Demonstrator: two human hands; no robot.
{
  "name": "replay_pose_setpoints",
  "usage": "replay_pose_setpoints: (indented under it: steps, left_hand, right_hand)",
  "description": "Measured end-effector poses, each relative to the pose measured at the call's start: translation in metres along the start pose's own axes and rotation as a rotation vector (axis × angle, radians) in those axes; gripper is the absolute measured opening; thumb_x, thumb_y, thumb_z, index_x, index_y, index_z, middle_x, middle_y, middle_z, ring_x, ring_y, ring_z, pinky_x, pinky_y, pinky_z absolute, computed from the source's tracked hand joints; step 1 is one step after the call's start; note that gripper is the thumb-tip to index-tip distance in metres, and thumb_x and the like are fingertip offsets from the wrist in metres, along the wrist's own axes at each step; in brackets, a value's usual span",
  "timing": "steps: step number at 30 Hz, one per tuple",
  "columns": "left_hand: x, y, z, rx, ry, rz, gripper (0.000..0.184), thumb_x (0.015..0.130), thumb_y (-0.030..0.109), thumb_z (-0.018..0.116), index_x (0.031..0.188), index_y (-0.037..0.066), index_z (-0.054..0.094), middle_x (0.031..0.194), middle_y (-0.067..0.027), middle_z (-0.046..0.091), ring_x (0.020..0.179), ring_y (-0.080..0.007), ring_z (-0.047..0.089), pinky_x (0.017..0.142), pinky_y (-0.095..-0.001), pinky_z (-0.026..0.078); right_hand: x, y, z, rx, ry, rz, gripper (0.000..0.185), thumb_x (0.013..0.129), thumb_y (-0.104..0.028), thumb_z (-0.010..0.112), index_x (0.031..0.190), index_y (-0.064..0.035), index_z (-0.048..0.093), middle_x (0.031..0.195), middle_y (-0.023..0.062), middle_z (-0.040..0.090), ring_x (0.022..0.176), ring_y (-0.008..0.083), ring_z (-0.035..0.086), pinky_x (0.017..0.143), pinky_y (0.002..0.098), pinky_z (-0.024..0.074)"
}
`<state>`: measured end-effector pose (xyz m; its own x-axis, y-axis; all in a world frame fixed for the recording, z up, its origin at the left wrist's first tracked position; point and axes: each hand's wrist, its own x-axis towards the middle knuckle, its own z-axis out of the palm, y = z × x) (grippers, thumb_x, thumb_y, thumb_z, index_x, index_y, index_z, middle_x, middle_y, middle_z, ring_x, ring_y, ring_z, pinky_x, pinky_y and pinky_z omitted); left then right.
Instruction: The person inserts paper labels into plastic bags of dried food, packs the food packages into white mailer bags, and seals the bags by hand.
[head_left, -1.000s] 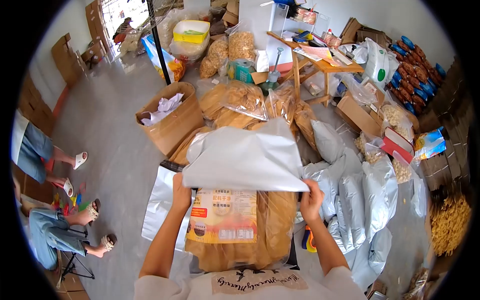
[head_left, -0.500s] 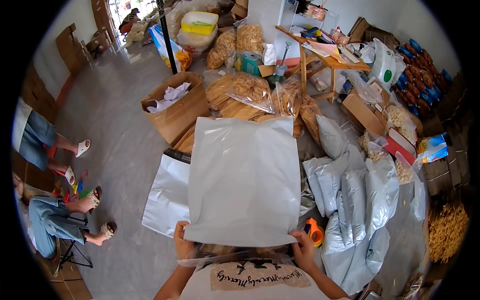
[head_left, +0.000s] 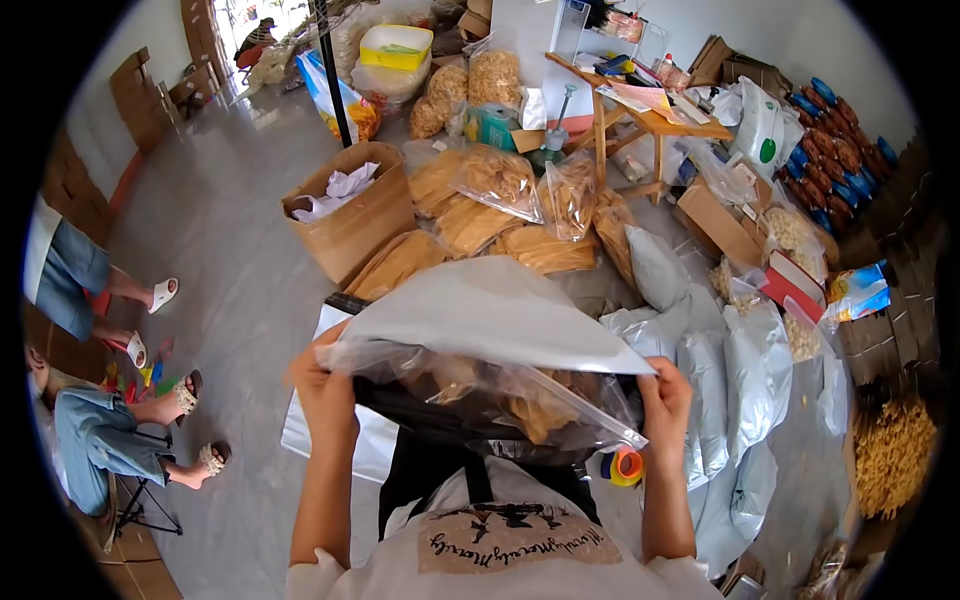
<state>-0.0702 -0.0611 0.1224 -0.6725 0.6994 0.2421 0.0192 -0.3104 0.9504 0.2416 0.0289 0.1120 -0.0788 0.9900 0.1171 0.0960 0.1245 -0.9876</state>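
In front of my chest I hold a grey-white plastic mailer bag point(head_left: 480, 310), its dark inner side showing along the lower part. My left hand point(head_left: 325, 390) is closed on its left edge. My right hand point(head_left: 664, 400) pinches the right corner. At the mailer's mouth lies a clear zip bag point(head_left: 590, 415) with brown dried pieces point(head_left: 540, 410) in it; how much of it is inside the mailer I cannot tell. Another white mailer point(head_left: 315, 430) lies on the floor below my left hand. An orange tape dispenser point(head_left: 625, 466) rests on the floor beside my right forearm.
Filled grey mailers point(head_left: 760, 370) are piled on the right. Clear bags of brown goods point(head_left: 490, 185) lie ahead, beside an open cardboard box point(head_left: 360, 225). A wooden stand point(head_left: 640, 115) holds papers. On the left are two people's legs point(head_left: 110, 430); a black pole point(head_left: 335, 80) rises at the back.
The mailer's raised sheet has come down and tilted, baring the clear zip bag and dark inner side. Both hands have moved upward and farther apart, still gripping the mailer.
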Motion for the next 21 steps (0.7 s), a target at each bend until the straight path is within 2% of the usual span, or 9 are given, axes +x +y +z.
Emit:
replay_pose_setpoints:
  steps: [2,5,8,10,13,15,17,18,21]
  left_hand:
    - [-0.001,0.01,0.008,0.144,-0.159,0.034,0.026,0.076,-0.001,0.049,0.098,-0.006,0.062,0.085,-0.0075,0.064,0.077,-0.0096,0.057,0.072,-0.0214,0.044]
    - [-0.009,0.026,0.013,0.135,-0.099,0.147,0.03,0.075,-0.003,0.047,0.101,-0.006,0.061,0.087,-0.008,0.065,0.079,-0.0106,0.057,0.073,-0.0224,0.044]
    - [-0.015,0.037,0.015,0.126,-0.041,0.154,0.034,0.069,-0.007,0.044,0.097,-0.005,0.062,0.085,-0.0081,0.065,0.078,-0.0117,0.058,0.074,-0.0232,0.045]
    - [-0.02,0.031,0.0,0.293,-0.458,0.068,0.038,0.066,-0.009,0.041,0.098,-0.004,0.062,0.086,-0.0087,0.065,0.077,-0.0116,0.059,0.073,-0.0216,0.045]
    - [-0.029,0.03,-0.001,0.213,-0.424,0.027,0.036,0.067,-0.009,0.039,0.095,-0.004,0.061,0.082,-0.0079,0.065,0.075,-0.0108,0.059,0.072,-0.0207,0.044]
    - [-0.036,0.031,-0.001,0.16,-0.373,-0.008,0.034,0.068,-0.008,0.04,0.094,-0.004,0.061,0.08,-0.0073,0.064,0.075,-0.0107,0.058,0.071,-0.0207,0.044]
    - [-0.043,0.034,0.003,0.19,-0.397,0.008,0.03,0.072,-0.005,0.042,0.095,-0.004,0.061,0.081,-0.0077,0.064,0.076,-0.0102,0.058,0.071,-0.0203,0.044]
    - [-0.045,0.035,0.007,0.202,-0.41,0.024,0.028,0.074,-0.004,0.042,0.096,-0.004,0.061,0.082,-0.0079,0.063,0.076,-0.01,0.058,0.07,-0.0201,0.044]
    - [-0.055,0.034,0.01,0.236,-0.422,0.037,0.029,0.076,-0.003,0.044,0.1,-0.003,0.061,0.082,-0.0086,0.063,0.077,-0.0097,0.057,0.07,-0.0196,0.043]
  right_hand:
    - [0.003,-0.003,-0.002,0.043,-0.024,0.037,0.013,0.086,-0.009,0.056,0.087,0.0029,0.06,0.064,-0.0066,0.049,0.057,0.0013,0.04,0.052,0.0163,0.03]
    - [-0.003,-0.016,-0.015,-0.026,0.185,-0.278,0.015,0.084,-0.011,0.059,0.084,0.004,0.063,0.066,-0.0057,0.052,0.055,0.0009,0.038,0.048,0.0167,0.0273]
    - [-0.009,-0.015,-0.031,-0.22,0.078,-0.188,0.013,0.083,-0.007,0.06,0.086,0.0046,0.063,0.065,-0.0059,0.052,0.055,0.0012,0.038,0.048,0.018,0.0281]
    - [-0.015,-0.014,-0.033,-0.206,0.095,-0.166,0.01,0.079,-0.001,0.061,0.086,0.0054,0.064,0.062,-0.0028,0.053,0.053,0.0029,0.038,0.046,0.0194,0.0278]
    - [-0.04,-0.043,-0.031,-0.745,0.382,-0.515,0.008,0.075,0.003,0.059,0.081,0.0042,0.064,0.061,0.006,0.056,0.051,0.0091,0.043,0.046,0.0218,0.0315]
    - [-0.052,-0.05,-0.027,-0.479,-0.088,-0.754,0.022,0.066,0.008,0.062,0.086,-0.0012,0.066,0.076,0.0131,0.064,0.064,0.0188,0.061,0.054,0.0248,0.0476]
    - [-0.059,-0.048,0.002,-0.378,-0.609,-0.54,0.033,0.065,0.004,0.058,0.097,-0.0048,0.064,0.091,0.0115,0.063,0.072,0.0226,0.063,0.06,0.0276,0.0509]
    - [-0.059,-0.055,0.022,-0.529,-0.716,-0.515,0.026,0.07,0.004,0.056,0.093,-0.0023,0.066,0.101,0.0165,0.06,0.075,0.0275,0.062,0.061,0.0314,0.0507]
    - [-0.047,-0.027,0.066,-0.832,-0.525,-0.829,0.03,0.068,0.0,0.06,0.097,-0.0053,0.065,0.106,0.0129,0.056,0.081,0.0259,0.061,0.062,0.0296,0.0508]
